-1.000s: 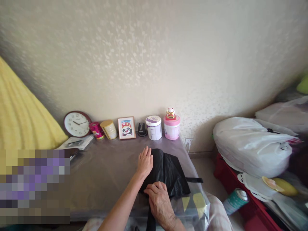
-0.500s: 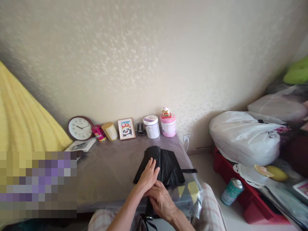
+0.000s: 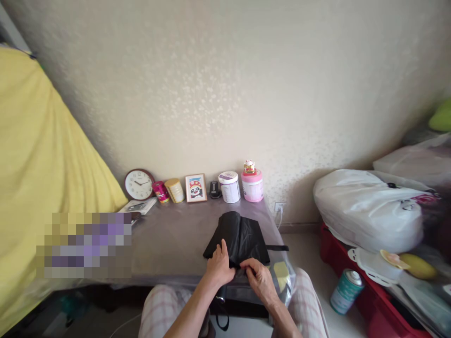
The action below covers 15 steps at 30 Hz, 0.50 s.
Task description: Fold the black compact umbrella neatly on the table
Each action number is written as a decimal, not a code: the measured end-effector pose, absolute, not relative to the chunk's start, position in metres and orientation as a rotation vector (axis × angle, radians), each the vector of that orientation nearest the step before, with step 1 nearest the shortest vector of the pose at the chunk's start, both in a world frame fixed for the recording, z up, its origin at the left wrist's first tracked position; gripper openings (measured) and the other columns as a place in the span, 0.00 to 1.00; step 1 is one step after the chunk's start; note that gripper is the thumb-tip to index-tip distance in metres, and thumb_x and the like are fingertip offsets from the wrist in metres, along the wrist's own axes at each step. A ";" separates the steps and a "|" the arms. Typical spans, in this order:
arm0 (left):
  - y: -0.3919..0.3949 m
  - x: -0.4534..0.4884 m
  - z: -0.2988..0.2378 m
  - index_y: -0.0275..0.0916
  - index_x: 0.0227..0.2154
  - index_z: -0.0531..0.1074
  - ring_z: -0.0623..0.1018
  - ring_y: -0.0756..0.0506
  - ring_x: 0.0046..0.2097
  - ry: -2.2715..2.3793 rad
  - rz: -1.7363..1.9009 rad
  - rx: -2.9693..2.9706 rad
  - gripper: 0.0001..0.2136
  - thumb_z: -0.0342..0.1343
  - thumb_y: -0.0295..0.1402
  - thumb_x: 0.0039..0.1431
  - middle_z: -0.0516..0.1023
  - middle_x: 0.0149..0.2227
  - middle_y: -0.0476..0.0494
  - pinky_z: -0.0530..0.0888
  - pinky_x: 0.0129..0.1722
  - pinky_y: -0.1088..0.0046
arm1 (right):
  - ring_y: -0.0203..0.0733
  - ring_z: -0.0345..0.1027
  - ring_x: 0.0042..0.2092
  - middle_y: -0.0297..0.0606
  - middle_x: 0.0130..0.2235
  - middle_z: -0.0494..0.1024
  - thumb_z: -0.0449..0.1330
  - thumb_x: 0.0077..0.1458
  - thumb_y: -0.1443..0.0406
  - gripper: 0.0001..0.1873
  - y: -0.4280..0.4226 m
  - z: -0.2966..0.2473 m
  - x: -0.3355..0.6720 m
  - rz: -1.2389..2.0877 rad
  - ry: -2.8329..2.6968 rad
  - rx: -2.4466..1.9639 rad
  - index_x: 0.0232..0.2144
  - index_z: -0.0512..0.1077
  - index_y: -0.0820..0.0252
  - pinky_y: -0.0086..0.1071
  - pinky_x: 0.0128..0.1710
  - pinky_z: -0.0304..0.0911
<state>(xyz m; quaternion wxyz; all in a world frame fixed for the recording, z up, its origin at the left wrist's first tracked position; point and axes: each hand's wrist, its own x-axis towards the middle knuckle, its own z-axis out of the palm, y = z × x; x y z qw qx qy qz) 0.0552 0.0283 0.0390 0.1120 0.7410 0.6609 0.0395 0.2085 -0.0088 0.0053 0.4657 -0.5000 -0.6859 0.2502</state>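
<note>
A black folding umbrella [image 3: 234, 232] lies on the table, its loose canopy fanned out away from me. Its handle end points towards me, and a wrist loop [image 3: 222, 324] hangs below the table edge. A narrow tie strap [image 3: 277, 248] sticks out to the right. My left hand [image 3: 219, 267] rests on the canopy's near left part with fingers stretched out. At the near edge, my right hand [image 3: 259, 277] pinches the fabric between thumb and fingers.
Along the wall stand a clock [image 3: 138, 184], a picture frame [image 3: 196, 188], a white tub [image 3: 229, 188] and a pink tub [image 3: 252, 188] bearing a cat figurine. To the right are a spray can [image 3: 347, 291], a red bin [image 3: 382, 314] and a white bag [image 3: 366, 206]. A yellow curtain [image 3: 52, 141] hangs left.
My hands, which overlapped on the umbrella, have come apart. The right hand has moved right and up to the canopy's near edge. The view has shifted slightly left.
</note>
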 end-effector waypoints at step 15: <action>0.023 0.047 0.049 0.30 0.63 0.38 0.74 0.41 0.48 1.836 0.441 1.923 0.40 0.50 0.23 0.48 0.65 0.54 0.28 0.70 0.44 0.72 | 0.41 0.70 0.35 0.37 0.31 0.77 0.48 0.50 0.68 0.13 -0.013 0.004 0.207 0.667 -1.683 -1.208 0.30 0.73 0.58 0.33 0.38 0.63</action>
